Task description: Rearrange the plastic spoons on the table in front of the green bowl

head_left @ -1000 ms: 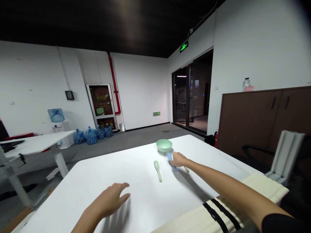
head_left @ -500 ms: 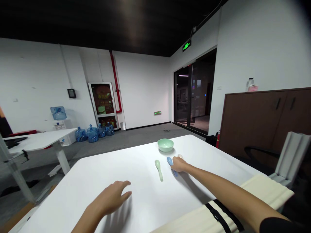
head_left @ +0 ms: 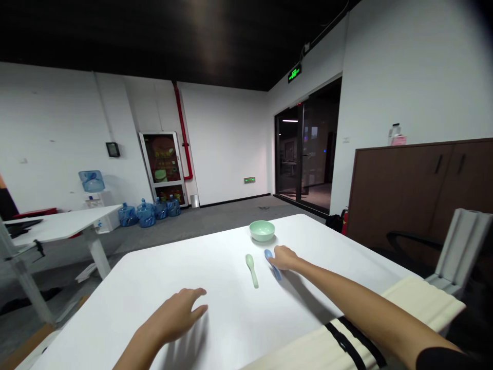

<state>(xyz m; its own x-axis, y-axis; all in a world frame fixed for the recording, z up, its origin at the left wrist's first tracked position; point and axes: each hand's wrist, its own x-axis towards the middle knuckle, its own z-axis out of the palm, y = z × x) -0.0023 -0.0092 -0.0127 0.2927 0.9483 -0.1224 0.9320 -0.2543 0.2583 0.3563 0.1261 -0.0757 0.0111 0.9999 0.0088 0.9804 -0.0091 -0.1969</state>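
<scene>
My right hand [head_left: 285, 258] is at the blue spoon [head_left: 276, 272], its fingers closed around the neck, with the thumb crossing it. The spoon still rests on the white table, and its bowl end shows past my fingertips. A pale green spoon [head_left: 251, 270] lies to the left, apart from both hands. Beyond the spoons stands a light green bowl [head_left: 262, 232], upright near the far edge. My left hand [head_left: 179, 314] hovers over the table's near left part, fingers apart, holding nothing.
The white table [head_left: 219, 267] has a cream folded cloth-like strip with black bands [head_left: 308, 349] along its near right edge. A grey metal profile [head_left: 458, 252] rises at the right. Another white table [head_left: 69, 223] and blue water jugs [head_left: 146, 213] are further left.
My right hand has shifted slightly at the blue spoon. A whitish object that showed just behind it is now hidden. Left hand, spoons and bowl look nearly unchanged.
</scene>
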